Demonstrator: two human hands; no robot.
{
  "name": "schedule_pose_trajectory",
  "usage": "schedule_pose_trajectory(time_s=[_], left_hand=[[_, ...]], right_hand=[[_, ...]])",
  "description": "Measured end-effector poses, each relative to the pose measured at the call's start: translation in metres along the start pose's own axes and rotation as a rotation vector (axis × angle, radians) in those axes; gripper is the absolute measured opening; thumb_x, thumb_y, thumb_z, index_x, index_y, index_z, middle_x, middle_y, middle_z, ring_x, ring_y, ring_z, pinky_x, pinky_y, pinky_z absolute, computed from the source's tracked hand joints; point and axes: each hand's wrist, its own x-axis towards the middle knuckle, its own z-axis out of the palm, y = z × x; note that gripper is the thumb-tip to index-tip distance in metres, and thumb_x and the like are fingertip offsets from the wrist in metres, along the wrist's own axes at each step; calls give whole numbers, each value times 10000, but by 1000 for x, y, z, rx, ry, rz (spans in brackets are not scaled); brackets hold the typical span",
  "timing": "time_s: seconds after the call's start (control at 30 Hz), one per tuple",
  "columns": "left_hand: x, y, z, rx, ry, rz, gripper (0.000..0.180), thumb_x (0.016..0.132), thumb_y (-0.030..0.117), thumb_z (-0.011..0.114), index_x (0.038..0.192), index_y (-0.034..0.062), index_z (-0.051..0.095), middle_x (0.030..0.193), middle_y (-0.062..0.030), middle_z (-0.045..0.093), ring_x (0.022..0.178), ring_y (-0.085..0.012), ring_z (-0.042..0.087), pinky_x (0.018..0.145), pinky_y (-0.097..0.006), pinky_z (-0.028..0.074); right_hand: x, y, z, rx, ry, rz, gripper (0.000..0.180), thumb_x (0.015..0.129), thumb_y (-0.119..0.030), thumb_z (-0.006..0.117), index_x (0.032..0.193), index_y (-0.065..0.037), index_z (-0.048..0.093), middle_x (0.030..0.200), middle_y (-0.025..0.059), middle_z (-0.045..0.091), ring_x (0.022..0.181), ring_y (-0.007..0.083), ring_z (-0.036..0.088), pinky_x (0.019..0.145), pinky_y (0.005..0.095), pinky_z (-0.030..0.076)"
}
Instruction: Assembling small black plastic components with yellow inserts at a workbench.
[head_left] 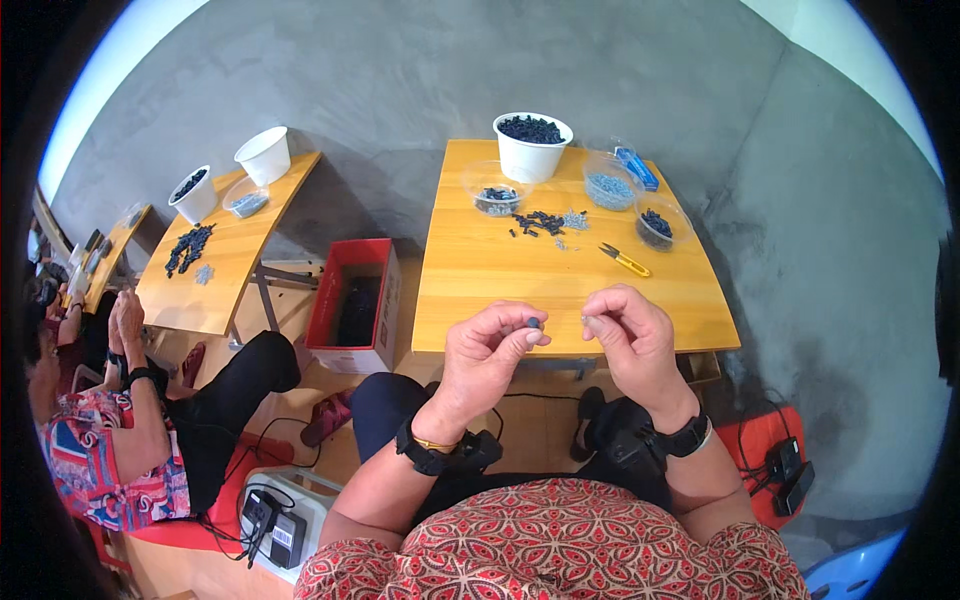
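Observation:
My left hand (482, 358) is closed in a pinch over the near edge of the wooden table (470, 300), with a small black plastic piece (534, 323) between thumb and forefinger. Facing it across a narrow gap, my right hand (640, 345) pinches a tiny pale piece (585, 319), too small to name. Beyond my hands lie loose black pieces (540, 223) beside a little heap of small silvery-grey parts (575, 220). Yellow-handled thread snips (626, 262) rest on the tabletop to the right of them.
Farther back stand a white tub (531, 160) full of black pieces and clear bowls with black pieces (655, 230), blue-grey parts (610, 190) and mixed parts (496, 203). A blue box (637, 169) lies behind. A red-and-white carton (352, 305) sits on the floor; a co-worker (110, 450) sits left.

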Motion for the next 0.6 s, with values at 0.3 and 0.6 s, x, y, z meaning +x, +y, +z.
schedule_pose_trajectory(time_s=[0.3,0.6], left_hand=[[-7,4,1,29,-90,44,173,821,34,553,988,-11,566,888,-56,560,758,-141,584,719,-263,495],[-2,-1,0,-112,-25,-85,153,826,33,545,971,-11,571,820,-61,600,751,-151,608,725,-293,509]], right_hand=[[1,1,6,-21,-88,-24,58,792,26,522,839,-8,517,746,65,533,649,139,519,588,242,419],[-1,8,11,131,-53,38,74,798,44,516,854,-6,509,761,43,535,651,97,508,589,220,430]])
